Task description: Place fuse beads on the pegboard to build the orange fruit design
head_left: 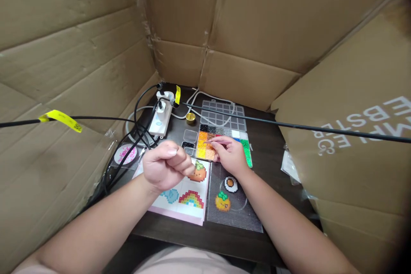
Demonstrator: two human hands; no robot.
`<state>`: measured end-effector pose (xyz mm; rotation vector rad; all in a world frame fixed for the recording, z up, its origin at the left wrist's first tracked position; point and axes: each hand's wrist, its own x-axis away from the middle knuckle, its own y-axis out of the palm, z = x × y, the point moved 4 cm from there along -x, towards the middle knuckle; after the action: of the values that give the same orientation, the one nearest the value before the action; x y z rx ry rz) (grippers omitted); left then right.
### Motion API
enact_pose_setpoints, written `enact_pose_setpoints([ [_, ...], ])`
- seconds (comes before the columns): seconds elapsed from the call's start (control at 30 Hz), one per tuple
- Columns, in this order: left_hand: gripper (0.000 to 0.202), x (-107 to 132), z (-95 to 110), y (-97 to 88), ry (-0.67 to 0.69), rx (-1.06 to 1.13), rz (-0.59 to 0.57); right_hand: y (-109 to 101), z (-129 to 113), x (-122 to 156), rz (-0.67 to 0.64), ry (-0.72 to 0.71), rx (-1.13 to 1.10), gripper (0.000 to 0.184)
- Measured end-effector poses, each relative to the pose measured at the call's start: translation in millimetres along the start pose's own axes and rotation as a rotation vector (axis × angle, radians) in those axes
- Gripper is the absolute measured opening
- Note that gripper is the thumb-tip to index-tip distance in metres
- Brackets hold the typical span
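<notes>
My right hand (pixel 231 157) pinches thin tweezers (pixel 217 141), whose tips point left over the orange section of a sorted bead tray (pixel 246 145). My left hand (pixel 166 165) hovers as a loose fist above a pattern sheet (pixel 183 199) printed with a rainbow, an orange fruit and a blue shape; I cannot make out anything in its fingers. To the right lies a clear pegboard (pixel 236 214) bearing a finished egg shape (pixel 230 183) and an orange fruit shape (pixel 222 201).
Cardboard walls (pixel 80 43) enclose the dark table on three sides. A white power strip (pixel 161 116) with black cables sits at the back left, beside a small gold cup (pixel 190 116) and a clear tray lid (pixel 221 115). A black cable (pixel 305 127) crosses the scene. A round pink item (pixel 125 154) lies left.
</notes>
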<state>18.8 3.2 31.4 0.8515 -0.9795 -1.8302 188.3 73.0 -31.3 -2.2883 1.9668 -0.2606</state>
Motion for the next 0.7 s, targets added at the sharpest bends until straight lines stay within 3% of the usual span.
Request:
enact_pose_setpoints([
  [0.7,0.048,0.6,-2.7,0.2,-0.030,-0.007,0.039,2.2,-3.3,0.8,-0.031,0.007,0.027,0.028],
])
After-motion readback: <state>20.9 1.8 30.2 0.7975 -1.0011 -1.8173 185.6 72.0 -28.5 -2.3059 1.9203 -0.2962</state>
